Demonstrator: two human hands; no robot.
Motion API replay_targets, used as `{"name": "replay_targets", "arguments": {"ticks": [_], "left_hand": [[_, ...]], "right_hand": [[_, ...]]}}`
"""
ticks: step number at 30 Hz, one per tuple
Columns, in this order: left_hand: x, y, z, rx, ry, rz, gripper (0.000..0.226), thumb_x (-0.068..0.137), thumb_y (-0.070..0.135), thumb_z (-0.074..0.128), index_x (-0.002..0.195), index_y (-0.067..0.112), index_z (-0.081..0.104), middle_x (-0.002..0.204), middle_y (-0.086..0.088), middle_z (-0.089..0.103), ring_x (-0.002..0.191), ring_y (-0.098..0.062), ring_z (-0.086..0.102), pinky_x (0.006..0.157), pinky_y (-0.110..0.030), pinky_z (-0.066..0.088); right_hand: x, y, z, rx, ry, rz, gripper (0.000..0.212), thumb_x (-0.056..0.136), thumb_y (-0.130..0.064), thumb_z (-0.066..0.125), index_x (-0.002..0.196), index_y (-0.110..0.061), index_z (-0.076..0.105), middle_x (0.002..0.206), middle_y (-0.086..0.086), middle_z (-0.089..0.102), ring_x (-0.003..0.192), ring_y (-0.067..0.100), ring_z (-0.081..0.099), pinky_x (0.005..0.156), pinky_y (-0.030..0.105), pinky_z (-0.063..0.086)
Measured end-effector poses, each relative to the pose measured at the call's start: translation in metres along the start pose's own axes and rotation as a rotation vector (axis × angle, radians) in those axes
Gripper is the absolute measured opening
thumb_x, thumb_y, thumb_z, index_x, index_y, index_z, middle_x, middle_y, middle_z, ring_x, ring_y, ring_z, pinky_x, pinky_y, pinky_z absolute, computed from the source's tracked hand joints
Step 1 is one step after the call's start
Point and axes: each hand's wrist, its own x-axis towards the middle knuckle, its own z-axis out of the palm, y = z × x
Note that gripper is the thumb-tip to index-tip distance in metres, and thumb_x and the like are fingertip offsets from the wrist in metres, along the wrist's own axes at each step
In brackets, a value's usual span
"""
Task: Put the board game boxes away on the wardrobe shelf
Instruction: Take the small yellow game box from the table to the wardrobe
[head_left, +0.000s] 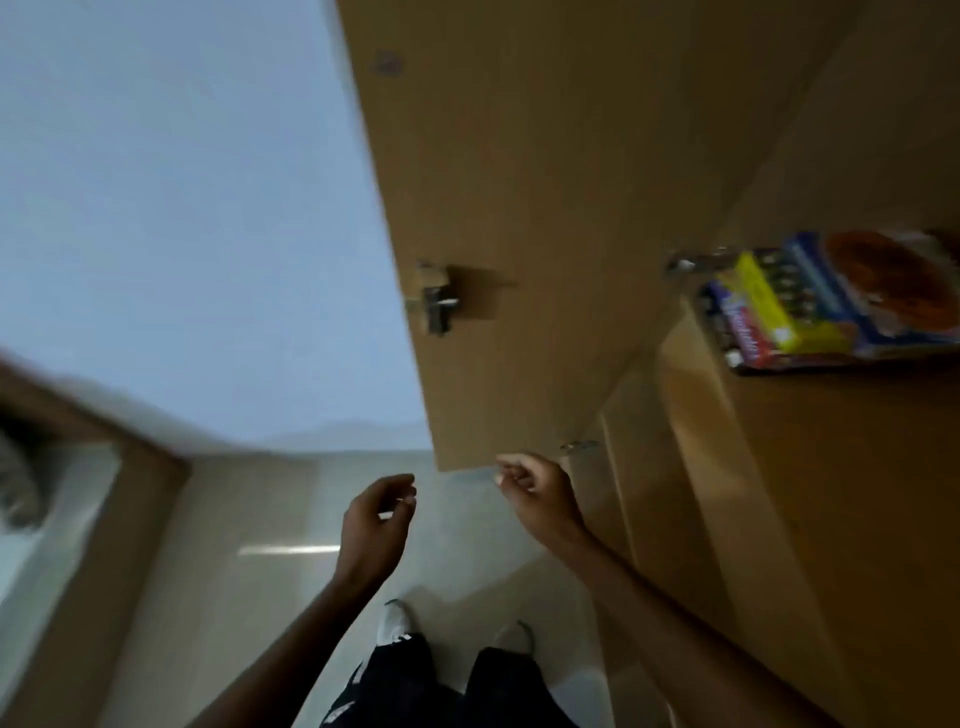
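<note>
Colourful board game boxes (831, 304), stacked flat on wardrobe shelf (857, 441)

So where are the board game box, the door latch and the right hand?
board game box (831, 306): head view, its printed lid.
door latch (437, 301): head view, its metal body.
right hand (535, 491): head view, its middle.

The picture is blurring throughout. The board game boxes (831, 306) are lying stacked on the wardrobe shelf (857, 426) at the right, a yellow one uppermost. The wardrobe door (519, 182) is standing open, a metal fitting (436, 304) showing on its inner face. The left hand (379, 519) and the right hand (535, 493) are hanging near the door's lower edge, fingers loosely curled, holding nothing. White shoes (397, 621) are standing on the pale floor (260, 597).
</note>
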Motion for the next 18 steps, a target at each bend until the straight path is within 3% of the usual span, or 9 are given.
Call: {"name": "replay_targets", "arguments": {"ticks": [4,8,12,15,18], "left_hand": [[-0.04,-0.045,-0.084,-0.081,0.209,-0.102,0.022,0.09,0.007,0.062,0.109,0.016,0.07,0.094,0.008,0.073,0.088,-0.001,0.065,0.072,-0.003,0.045],[-0.092,-0.1,-0.178,-0.16,0.43,-0.187,0.021,0.091,0.01,0.062,0.11,0.018,0.068,0.095,0.008,0.072,0.085,0.006,0.064,0.072,-0.003,0.044],[-0.148,-0.158,-0.254,-0.186,0.544,-0.271,0.02,0.092,0.014,0.062,0.109,0.025,0.066,0.099,0.006,0.072,0.094,-0.007,0.066,0.082,-0.019,0.05],[-0.22,-0.217,-0.313,-0.229,0.734,-0.364,0.019,0.092,0.018,0.063,0.105,0.032,0.065,0.097,0.008,0.071,0.093,-0.011,0.067,0.086,-0.03,0.055],[-0.29,-0.247,-0.338,-0.279,0.925,-0.486,0.02,0.093,0.018,0.063,0.111,0.025,0.067,0.098,0.006,0.071,0.093,-0.009,0.066,0.082,-0.024,0.054]], "right_hand": [[-0.008,-0.044,0.093,-0.083,-0.193,-0.095,0.018,0.086,-0.008,0.065,0.102,-0.011,0.072,0.075,-0.011,0.062,0.062,-0.006,0.057,0.061,0.006,0.042],[-0.043,-0.092,0.208,-0.169,-0.405,-0.21,0.016,0.086,-0.013,0.067,0.101,-0.015,0.072,0.08,-0.008,0.066,0.072,0.0,0.061,0.066,0.005,0.044],[-0.088,-0.122,0.309,-0.211,-0.579,-0.302,0.016,0.086,-0.013,0.068,0.101,-0.015,0.073,0.08,-0.006,0.067,0.074,0.006,0.062,0.07,0.014,0.05],[-0.149,-0.133,0.404,-0.266,-0.806,-0.364,0.016,0.085,-0.013,0.068,0.1,-0.015,0.073,0.078,-0.007,0.067,0.072,0.005,0.062,0.072,0.02,0.053],[-0.205,-0.14,0.472,-0.33,-1.012,-0.411,0.018,0.086,-0.017,0.068,0.103,-0.017,0.073,0.086,-0.002,0.072,0.078,0.008,0.066,0.077,0.023,0.055]]}}
